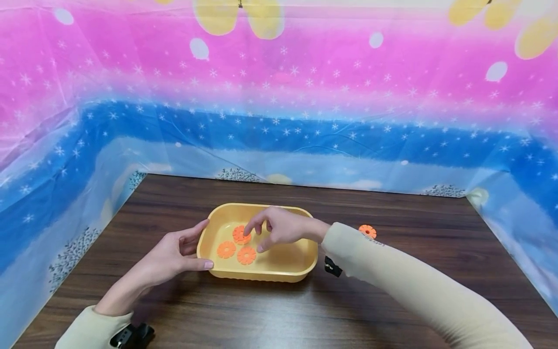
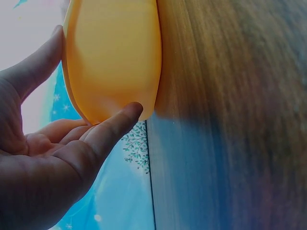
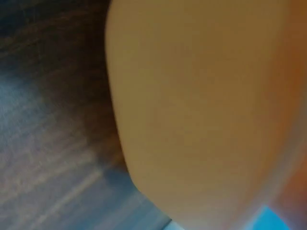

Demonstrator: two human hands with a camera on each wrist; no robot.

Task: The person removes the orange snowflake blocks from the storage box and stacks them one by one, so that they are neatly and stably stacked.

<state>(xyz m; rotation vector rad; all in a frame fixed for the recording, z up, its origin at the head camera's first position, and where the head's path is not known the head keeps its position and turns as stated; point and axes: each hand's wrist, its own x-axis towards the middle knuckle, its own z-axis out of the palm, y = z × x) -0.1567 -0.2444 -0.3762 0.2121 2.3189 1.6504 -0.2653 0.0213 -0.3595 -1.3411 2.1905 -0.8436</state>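
Note:
A yellow plastic tray [image 1: 279,276] with raised walls stands on the table. My left hand [image 1: 167,259] grips its left end, with the thumb on the front rim and the fingers at the far side. In the left wrist view, that hand [image 2: 57,153] holds the tray's end wall [image 2: 115,57]. Over the tray's inside is my right hand [image 1: 281,225], thumb and index finger apart. The index fingertip meets an orange notched flower disc [image 1: 239,233]; contact is hard to tell. Two more orange discs, one left [image 1: 226,250] and one nearer [image 1: 246,256], lie on the tray floor.
Another orange disc [image 1: 367,231] lies on the dark wooden table [image 1: 414,228] right of the tray, beyond my right sleeve. A patterned pink and blue cloth [image 1: 279,121] walls off the back and sides. The tray's outer wall [image 3: 192,105] fills much of the right wrist view, blurred.

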